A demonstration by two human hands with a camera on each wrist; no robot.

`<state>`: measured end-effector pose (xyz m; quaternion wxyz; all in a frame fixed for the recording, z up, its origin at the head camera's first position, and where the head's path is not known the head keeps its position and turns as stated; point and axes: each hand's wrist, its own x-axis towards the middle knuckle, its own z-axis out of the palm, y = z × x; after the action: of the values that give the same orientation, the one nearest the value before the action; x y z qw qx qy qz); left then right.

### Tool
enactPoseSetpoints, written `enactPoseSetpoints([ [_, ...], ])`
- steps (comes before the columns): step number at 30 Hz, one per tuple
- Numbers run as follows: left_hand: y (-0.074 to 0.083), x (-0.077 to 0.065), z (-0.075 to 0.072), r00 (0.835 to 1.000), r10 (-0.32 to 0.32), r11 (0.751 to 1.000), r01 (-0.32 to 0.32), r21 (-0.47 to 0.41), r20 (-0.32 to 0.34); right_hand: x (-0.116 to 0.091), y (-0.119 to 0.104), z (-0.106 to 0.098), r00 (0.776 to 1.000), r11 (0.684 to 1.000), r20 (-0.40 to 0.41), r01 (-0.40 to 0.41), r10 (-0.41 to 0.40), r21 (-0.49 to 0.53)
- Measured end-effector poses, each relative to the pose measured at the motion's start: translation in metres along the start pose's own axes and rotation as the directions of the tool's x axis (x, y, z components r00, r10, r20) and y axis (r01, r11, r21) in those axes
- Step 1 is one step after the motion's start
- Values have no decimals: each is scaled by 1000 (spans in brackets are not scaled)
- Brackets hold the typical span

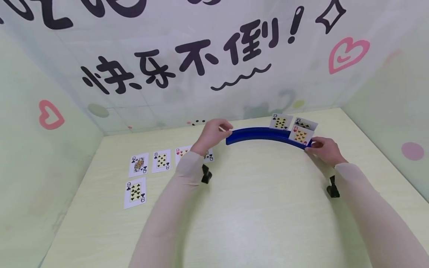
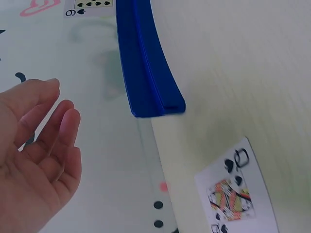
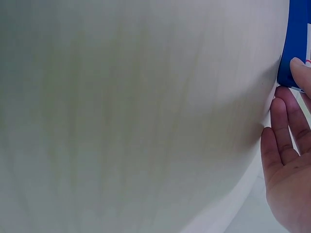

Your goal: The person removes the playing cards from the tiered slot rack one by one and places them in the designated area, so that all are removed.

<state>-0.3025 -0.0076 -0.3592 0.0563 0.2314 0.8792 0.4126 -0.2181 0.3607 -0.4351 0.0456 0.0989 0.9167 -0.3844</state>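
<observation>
A curved blue card holder (image 1: 258, 132) lies at the back of the table. Standing in its right half are a nine of spades (image 1: 280, 122), an eight of hearts (image 1: 301, 135) and, partly hidden behind that, a black eight (image 1: 306, 123). My right hand (image 1: 326, 150) pinches the holder's right end, with the thumb (image 3: 300, 73) on its front face. Beside the left end is my left hand (image 1: 214, 134), fingers loosely bent and holding nothing. The left wrist view shows a gap between this hand and the holder's end.
Face up on the left lie a queen of clubs (image 1: 139, 165), an eight of spades (image 1: 161, 160), a nine of hearts (image 1: 181, 152) and a nine of clubs (image 1: 135, 192). A queen of spades (image 2: 231, 196) is partly behind my left wrist. Printed walls (image 1: 187, 96) enclose the table.
</observation>
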Motion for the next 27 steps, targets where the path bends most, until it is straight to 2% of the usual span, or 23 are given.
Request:
enactPoseSetpoints([
  [8,38,37,23,997,34,997,-39,62,68,1,1,0,1000,1000,-5,6,-6,-3],
  [18,79,67,50,992,20,982,-42,182,122,6,5,-1,1000,1000,-9,15,-15,0],
  [23,90,75,62,991,13,972,-44,230,134,6,4,-1,1000,1000,-9,3,-3,5],
  [27,92,80,70,992,0,968,-32,250,129,5,3,-1,1000,1000,-8,-5,5,8],
])
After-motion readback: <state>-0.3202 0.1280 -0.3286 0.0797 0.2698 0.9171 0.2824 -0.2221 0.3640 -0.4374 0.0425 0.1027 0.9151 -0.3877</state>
